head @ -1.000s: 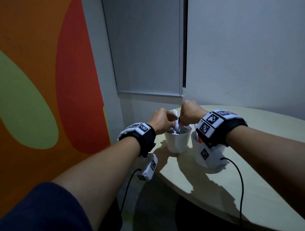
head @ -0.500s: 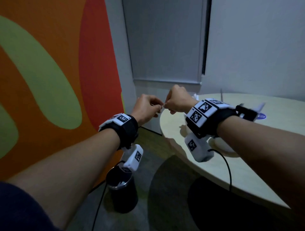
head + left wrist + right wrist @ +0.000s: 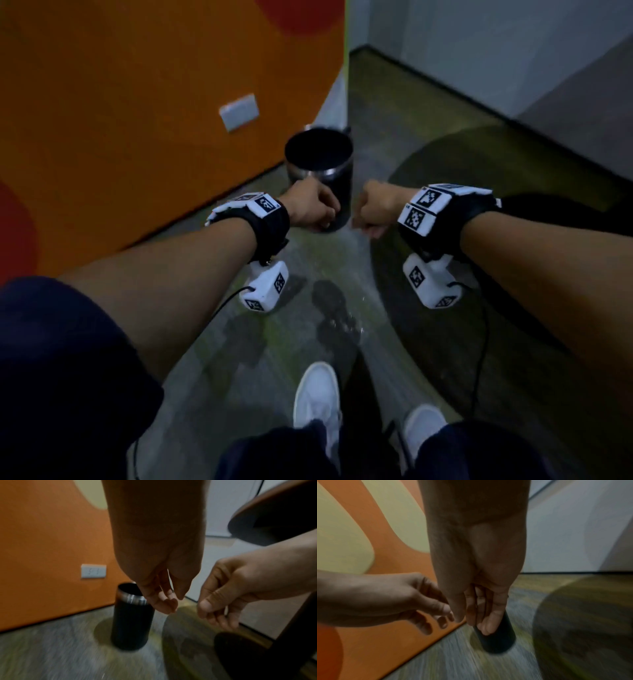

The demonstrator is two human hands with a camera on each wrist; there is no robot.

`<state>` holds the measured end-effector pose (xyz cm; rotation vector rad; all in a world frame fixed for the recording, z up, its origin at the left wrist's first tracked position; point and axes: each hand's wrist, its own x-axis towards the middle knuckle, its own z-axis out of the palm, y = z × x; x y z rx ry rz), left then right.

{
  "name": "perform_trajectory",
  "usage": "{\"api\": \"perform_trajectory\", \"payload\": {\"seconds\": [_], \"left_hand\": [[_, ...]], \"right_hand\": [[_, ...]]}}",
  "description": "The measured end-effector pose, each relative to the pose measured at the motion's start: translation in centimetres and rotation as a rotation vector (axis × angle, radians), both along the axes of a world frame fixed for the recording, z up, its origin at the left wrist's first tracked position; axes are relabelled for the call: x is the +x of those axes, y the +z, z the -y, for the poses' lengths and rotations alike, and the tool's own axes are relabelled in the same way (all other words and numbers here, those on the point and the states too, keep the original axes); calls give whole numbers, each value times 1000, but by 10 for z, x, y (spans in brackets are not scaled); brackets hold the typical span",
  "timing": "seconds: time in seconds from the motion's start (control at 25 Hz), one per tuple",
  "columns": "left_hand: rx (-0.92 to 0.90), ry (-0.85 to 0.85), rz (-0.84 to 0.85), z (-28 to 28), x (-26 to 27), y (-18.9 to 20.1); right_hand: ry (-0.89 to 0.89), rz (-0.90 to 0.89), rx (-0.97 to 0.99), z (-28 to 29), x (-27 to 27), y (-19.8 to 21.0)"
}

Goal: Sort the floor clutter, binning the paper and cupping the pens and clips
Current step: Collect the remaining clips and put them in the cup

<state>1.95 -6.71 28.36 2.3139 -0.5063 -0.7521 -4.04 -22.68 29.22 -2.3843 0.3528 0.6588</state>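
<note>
Both hands hover loosely curled and empty, left hand (image 3: 310, 205) nearer than right hand (image 3: 376, 209) to the upright bin (image 3: 320, 161) standing on the floor just beyond and below them.

Legible text: none. Wrist bands (image 3: 262, 205) carry only black-and-white coded squares; wall socket plate (image 3: 93, 571) marks are blurred, unreadable.

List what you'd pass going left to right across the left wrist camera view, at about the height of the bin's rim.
Wall socket → black bin → left hand → right hand.
</note>
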Motion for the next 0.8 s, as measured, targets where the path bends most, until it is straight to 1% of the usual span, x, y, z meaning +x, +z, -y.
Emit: {"api": "perform_trajectory", "payload": {"seconds": [0.08, 0.16, 0.24, 0.32, 0.4, 0.48, 0.6, 0.68, 0.76, 0.8], "left_hand": [[106, 21, -139, -22, -5, -96], [182, 11, -242, -36, -14, -176], [240, -44, -288, -43, -28, -234], [308, -145, -249, -46, -41, -283], [311, -248, -176, -50, -59, -325], [247, -289, -84, -54, -78, -361], [240, -210, 43, -54, -96, -395], [213, -209, 51, -47, -101, -405], [154, -225, 19, -39, -105, -405], [114, -212, -9, -35, -105, -404]], "right_hand": [[-14, -142, 5, -1, -6, -96], [6, -230, -30, 1, -19, -175], [76, -266, -79, 4, -37, -235], [148, -228, -87, 6, -48, -291], [202, -175, -97, 3, -58, -339], [255, -74, -111, -2, -69, -375], [306, 77, -141, -10, -87, -401], [348, 126, -143, -17, -98, -406], [377, 103, -111, -22, -108, -405], [365, 105, -86, -22, -112, -406]]}}
